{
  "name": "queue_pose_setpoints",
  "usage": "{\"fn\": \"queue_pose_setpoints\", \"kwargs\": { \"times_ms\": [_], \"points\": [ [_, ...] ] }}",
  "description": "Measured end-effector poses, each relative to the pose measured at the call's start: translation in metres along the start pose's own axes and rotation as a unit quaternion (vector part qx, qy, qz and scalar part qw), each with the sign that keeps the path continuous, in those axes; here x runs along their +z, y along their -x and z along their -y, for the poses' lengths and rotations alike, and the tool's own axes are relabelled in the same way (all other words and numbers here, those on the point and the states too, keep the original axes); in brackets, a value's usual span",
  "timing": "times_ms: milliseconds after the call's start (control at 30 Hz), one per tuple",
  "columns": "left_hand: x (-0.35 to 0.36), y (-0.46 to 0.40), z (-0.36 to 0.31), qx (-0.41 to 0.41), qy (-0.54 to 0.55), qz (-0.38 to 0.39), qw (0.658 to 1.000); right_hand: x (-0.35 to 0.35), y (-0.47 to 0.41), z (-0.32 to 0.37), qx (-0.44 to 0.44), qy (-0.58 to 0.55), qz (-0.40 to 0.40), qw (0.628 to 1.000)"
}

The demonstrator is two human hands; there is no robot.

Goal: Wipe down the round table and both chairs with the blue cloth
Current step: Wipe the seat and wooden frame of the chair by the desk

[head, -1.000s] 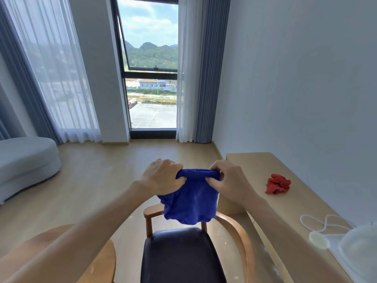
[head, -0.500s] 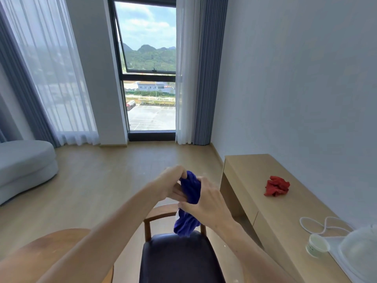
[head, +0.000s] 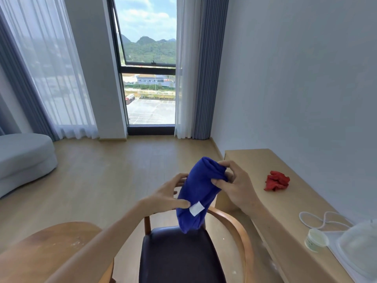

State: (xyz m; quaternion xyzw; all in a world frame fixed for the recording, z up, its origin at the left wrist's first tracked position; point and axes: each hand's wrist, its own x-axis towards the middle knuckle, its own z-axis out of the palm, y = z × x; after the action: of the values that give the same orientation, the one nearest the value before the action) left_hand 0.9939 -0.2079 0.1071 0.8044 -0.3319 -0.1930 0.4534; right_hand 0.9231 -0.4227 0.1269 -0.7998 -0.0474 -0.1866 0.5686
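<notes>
The blue cloth (head: 199, 190), folded over with a white tag showing, hangs in the air above a chair. My right hand (head: 234, 183) pinches its upper end. My left hand (head: 170, 194) holds its lower left edge with the thumb by the tag. The chair (head: 179, 254) has a dark seat and a curved wooden back rail, and stands directly below the cloth. The round wooden table (head: 51, 248) shows at the lower left, partly behind my left forearm. Only one chair is in view.
A long wooden desk (head: 265, 160) runs along the right wall with a red cloth (head: 276, 180), a white cable (head: 318, 219), a small cup (head: 316, 240) and a clear cover (head: 359, 248). A grey sofa (head: 22, 156) sits at the left. Window and curtains stand ahead.
The cloth, held spread between both hands a second ago, has been folded together. My right hand now grips its top and my left hand has dropped to its lower edge.
</notes>
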Motion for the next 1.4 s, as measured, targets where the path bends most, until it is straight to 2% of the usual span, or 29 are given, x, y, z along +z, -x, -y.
{"fn": "queue_pose_setpoints", "kwargs": {
  "times_ms": [100,233,367,600,767,900,1033,1233,1400],
  "points": [
    [0.007,-0.004,0.005,0.019,0.009,-0.016,1.0,-0.007,0.005,-0.01,0.025,-0.062,0.0,0.998],
    [0.014,-0.009,0.002,0.005,-0.084,-0.016,0.996,-0.022,0.012,-0.024,0.069,0.051,0.059,0.995],
    [0.017,-0.006,0.004,-0.023,-0.117,0.045,0.992,-0.026,0.025,-0.034,0.064,0.146,0.176,0.971],
    [0.044,0.006,0.022,-0.073,-0.103,0.171,0.977,-0.008,0.047,-0.06,0.054,0.239,0.248,0.937],
    [0.071,0.031,0.084,-0.169,-0.068,0.221,0.958,0.012,0.095,-0.11,0.136,0.189,0.222,0.947],
    [0.098,0.061,0.151,-0.245,0.042,0.15,0.957,0.044,0.154,-0.148,0.23,0.14,0.182,0.946],
    [0.135,0.079,0.21,-0.304,0.105,0.079,0.944,0.081,0.219,-0.183,0.342,0.098,0.119,0.927],
    [0.215,0.06,0.254,-0.345,0.171,0.047,0.922,0.074,0.271,-0.235,0.431,0.107,0.044,0.895],
    [0.28,-0.005,0.261,-0.328,0.199,0.044,0.922,0.041,0.293,-0.28,0.459,0.118,-0.088,0.876]
  ]
}}
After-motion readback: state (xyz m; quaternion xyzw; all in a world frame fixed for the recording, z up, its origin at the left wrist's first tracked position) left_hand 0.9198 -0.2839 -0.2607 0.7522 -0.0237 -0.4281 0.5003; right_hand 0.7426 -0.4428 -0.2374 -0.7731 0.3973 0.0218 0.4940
